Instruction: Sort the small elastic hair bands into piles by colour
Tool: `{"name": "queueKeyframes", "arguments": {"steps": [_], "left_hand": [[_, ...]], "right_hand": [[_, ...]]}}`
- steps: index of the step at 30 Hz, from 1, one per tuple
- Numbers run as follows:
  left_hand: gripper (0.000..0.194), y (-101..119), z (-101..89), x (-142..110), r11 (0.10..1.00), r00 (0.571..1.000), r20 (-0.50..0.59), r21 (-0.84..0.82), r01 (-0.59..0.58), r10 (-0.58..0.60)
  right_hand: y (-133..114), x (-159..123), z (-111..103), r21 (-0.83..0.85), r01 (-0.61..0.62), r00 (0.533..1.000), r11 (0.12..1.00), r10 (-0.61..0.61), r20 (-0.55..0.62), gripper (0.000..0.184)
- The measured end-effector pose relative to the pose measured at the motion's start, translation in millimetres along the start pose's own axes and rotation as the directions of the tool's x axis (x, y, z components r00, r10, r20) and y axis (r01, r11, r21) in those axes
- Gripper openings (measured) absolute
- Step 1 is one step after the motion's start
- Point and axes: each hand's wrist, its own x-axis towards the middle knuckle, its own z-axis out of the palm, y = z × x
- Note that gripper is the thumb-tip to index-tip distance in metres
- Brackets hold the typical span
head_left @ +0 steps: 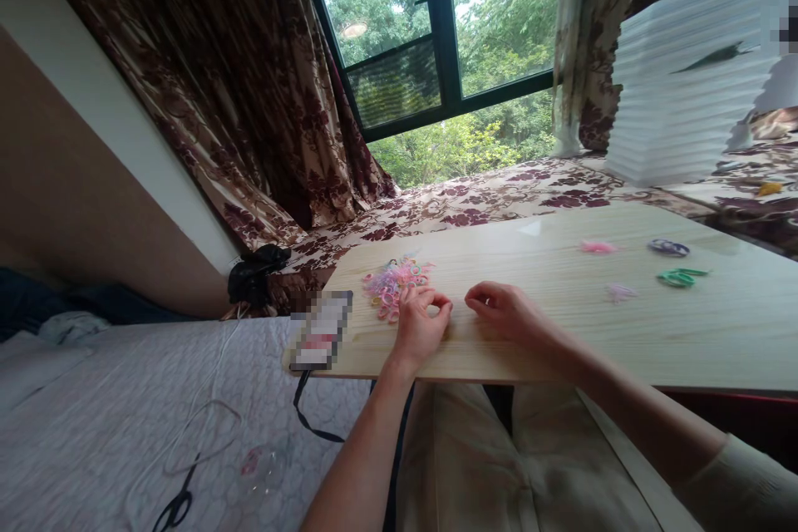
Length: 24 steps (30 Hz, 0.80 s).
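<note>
- head view: left hand [424, 324] at the loose pile of small, round pastel loops [385, 293], thumb and forefinger together
- right hand [502, 307] near it, fingers curled, grip cannot be told

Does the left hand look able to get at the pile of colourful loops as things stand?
Most likely yes: the left hand is right by the pile, and nothing visible stands between them.
</note>
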Motion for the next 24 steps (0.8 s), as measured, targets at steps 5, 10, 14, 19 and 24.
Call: {"name": "queueKeyframes", "arguments": {"steps": [5, 10, 14, 19, 24], "left_hand": [[0.008, -1.0, -0.2, -0.2, 0.999, 1.000, 0.021, -0.049, -0.020, 0.021], [0.011, -2.2, 0.1, -0.3, 0.992, 0.996, 0.059, -0.109, -0.063, 0.070], [0.013, -3.5, 1.3, -0.4, 0.991, 0.995, 0.065, -0.118, -0.070, 0.078], [0.018, -4.2, 2.9, -0.2, 0.990, 0.995, 0.068, -0.125, -0.063, 0.072], [0.015, -3.3, 2.5, 0.4, 0.988, 0.993, 0.066, -0.125, -0.087, 0.096]], "right_hand": [[-2.3, -0.9, -0.3, 0.027, 0.006, 1.000, 1.000, -0.006, 0.010, 0.024], [-3.0, -0.9, -0.9, 0.043, 0.010, 1.000, 0.999, -0.011, 0.008, 0.024], [-1.1, -0.3, 0.6, 0.066, -0.007, 1.000, 0.998, 0.007, -0.001, 0.025], [0.8, 0.4, 2.0, 0.118, -0.012, 1.000, 0.993, 0.012, -0.001, 0.025], [-0.9, 0.3, 0.6, 0.173, -0.003, 0.999, 0.985, -0.004, 0.038, 0.025]]}}
